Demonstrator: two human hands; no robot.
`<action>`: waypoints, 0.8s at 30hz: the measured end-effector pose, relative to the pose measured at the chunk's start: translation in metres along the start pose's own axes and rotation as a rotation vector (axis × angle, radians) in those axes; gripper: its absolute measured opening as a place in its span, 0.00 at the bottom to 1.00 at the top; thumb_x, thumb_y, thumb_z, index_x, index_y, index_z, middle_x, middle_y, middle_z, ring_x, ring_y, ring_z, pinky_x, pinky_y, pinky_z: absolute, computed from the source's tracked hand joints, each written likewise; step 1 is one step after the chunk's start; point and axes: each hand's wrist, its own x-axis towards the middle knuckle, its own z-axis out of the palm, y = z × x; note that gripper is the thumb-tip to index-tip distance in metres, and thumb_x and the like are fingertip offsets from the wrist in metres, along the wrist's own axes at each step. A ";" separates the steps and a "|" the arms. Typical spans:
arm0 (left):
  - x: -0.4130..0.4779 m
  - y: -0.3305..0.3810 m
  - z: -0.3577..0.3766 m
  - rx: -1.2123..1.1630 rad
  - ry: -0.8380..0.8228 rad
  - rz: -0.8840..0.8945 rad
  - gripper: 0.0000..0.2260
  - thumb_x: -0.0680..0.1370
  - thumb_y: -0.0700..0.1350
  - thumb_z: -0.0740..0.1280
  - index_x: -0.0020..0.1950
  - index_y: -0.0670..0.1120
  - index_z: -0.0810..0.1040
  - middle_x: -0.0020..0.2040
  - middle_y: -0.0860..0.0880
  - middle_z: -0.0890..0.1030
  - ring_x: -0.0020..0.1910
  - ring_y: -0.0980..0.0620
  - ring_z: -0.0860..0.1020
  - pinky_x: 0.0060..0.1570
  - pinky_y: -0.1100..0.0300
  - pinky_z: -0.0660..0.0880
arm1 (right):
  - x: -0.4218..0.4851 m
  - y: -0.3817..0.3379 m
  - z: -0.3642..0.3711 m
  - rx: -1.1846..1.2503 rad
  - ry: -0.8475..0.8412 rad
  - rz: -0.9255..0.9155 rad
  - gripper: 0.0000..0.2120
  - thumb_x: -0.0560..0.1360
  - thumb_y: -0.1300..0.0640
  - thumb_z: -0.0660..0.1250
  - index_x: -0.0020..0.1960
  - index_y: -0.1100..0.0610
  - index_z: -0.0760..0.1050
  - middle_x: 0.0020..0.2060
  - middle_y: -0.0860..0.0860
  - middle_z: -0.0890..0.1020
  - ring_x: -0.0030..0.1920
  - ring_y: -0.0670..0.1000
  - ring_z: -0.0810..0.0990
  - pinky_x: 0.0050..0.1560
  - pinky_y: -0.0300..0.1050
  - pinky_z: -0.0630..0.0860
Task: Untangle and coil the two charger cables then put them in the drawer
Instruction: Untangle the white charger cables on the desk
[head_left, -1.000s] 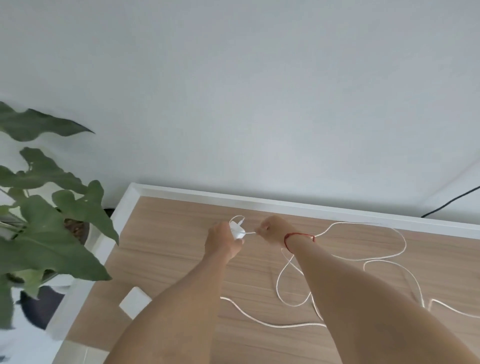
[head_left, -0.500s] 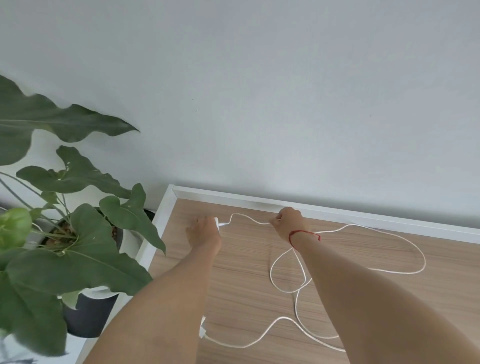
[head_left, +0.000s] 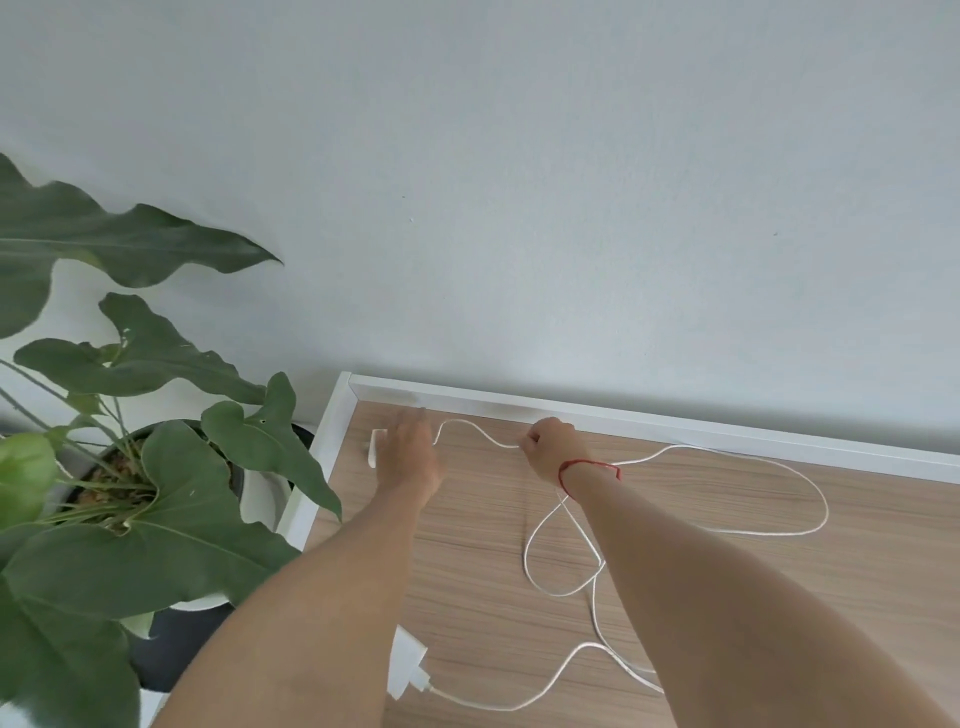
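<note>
Near wall (head_left: 571, 208) — right hand (head_left: 551, 453) pinches cable (head_left: 504, 443) (left hand (head_left: 411, 458) beside plug (head_left: 373, 448)).

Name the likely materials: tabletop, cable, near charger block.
The tabletop looks like matte wood-look laminate or veneer, with straight grain lines. The cable is white and flexible, probably plastic or rubber sheathing; it lies in loose loops. The charger block is likely hard white plastic, with smooth flat faces.

Both forearms are bare from the frame's lower edge up to the left hand (head_left: 410, 457) and right hand (head_left: 553, 449). A thin red cord bracelet (head_left: 589, 464) circles the right wrist (a small loop juts out toward 3 o'clock).
</note>
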 end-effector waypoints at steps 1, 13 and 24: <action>-0.001 0.007 -0.003 -0.041 0.000 0.054 0.21 0.78 0.37 0.62 0.71 0.44 0.67 0.72 0.45 0.68 0.73 0.46 0.63 0.68 0.54 0.62 | -0.001 -0.002 0.001 -0.006 -0.012 -0.022 0.17 0.79 0.55 0.59 0.32 0.54 0.65 0.31 0.50 0.71 0.39 0.56 0.72 0.39 0.44 0.67; -0.005 0.039 -0.003 0.040 -0.110 0.032 0.13 0.79 0.34 0.54 0.56 0.39 0.77 0.55 0.40 0.78 0.56 0.41 0.76 0.50 0.53 0.72 | -0.026 0.041 -0.049 0.080 -0.012 -0.078 0.16 0.78 0.55 0.63 0.48 0.69 0.78 0.36 0.54 0.73 0.38 0.52 0.70 0.33 0.42 0.64; -0.023 0.110 0.009 0.083 -0.117 0.249 0.19 0.75 0.35 0.62 0.66 0.44 0.73 0.68 0.45 0.71 0.68 0.45 0.68 0.64 0.53 0.67 | -0.039 0.096 -0.089 0.049 0.030 -0.033 0.12 0.77 0.56 0.63 0.40 0.63 0.76 0.35 0.55 0.74 0.38 0.53 0.70 0.40 0.43 0.68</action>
